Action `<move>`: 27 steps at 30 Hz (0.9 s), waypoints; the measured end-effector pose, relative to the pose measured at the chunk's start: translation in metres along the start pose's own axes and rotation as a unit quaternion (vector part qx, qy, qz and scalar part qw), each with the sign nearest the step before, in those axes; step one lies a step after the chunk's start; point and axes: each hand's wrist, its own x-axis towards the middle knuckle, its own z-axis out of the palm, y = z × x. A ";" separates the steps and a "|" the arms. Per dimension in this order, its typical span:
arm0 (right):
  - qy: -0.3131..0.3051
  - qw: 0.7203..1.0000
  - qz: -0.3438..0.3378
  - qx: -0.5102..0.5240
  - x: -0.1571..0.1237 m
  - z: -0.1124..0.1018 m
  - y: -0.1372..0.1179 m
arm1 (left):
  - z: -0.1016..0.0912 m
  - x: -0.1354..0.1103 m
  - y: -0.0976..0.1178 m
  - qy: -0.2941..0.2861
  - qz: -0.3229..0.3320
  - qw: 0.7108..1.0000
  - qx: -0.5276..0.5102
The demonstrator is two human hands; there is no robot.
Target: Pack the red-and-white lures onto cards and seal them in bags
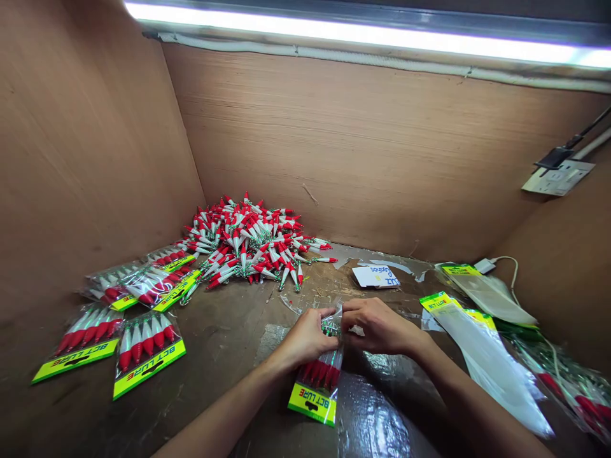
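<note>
A worn brown bench (210, 356) bears a heap of red-and-white lures (252, 245) toward its back wall; near its front middle sits a clear BCT LURE packet (319, 375), header end toward the wearer; the left hand (305, 334) has thumb and fingers clamped on its far part, while the right hand (375, 323) curls beside that end, its grip impossible to tell. The packet looks light, its film soft and slippery; the yellow header card (312, 402) should offer the firmest hold.
</note>
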 end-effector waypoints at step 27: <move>0.214 0.858 0.199 0.422 0.012 0.018 0.048 | -0.002 0.006 0.008 -0.025 -0.067 0.938 -0.339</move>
